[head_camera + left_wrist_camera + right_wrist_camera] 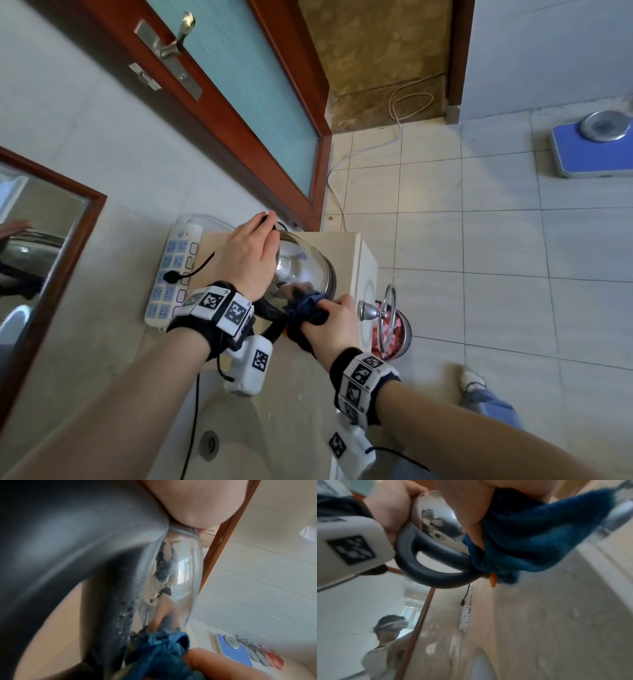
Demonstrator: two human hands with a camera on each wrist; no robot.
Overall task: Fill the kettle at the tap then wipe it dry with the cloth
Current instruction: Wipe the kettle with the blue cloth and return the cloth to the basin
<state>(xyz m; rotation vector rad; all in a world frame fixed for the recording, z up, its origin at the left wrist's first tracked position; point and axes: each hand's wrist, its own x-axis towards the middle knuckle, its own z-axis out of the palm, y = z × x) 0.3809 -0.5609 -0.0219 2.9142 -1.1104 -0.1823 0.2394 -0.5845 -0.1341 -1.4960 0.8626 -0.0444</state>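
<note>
A beige stone-look countertop (301, 404) is seen from above, speckled and smooth, ending in a squared corner over a floor of pale square tiles (479, 222). A pale basin (236, 442) with a round metal drain is sunk into the counter close to the body. To the left a mirror (37, 236) framed in red-brown wood is set against the wall, and beyond it a door (239, 85) of the same wood is fitted with frosted blue-green glass and a brushed metal handle. A white power strip (173, 274) is laid along the wall edge, one black plug seated in it. On the floor, a blue bathroom scale (592, 150) with a round dial is parked far right.

The kettle (305, 270), polished steel and rounded, mirror-bright, is stood on the counter's far corner. Its top is covered by the left hand (251, 255), fingers laid over it and pressing, thumb toward the lid knob. The looped black handle (426, 573), smooth plastic, is turned toward the person. A dark blue cloth (306, 313), fuzzy and bunched, is gripped in the right hand (329, 325) and pressed against the kettle's lower side beside the handle base.
</note>
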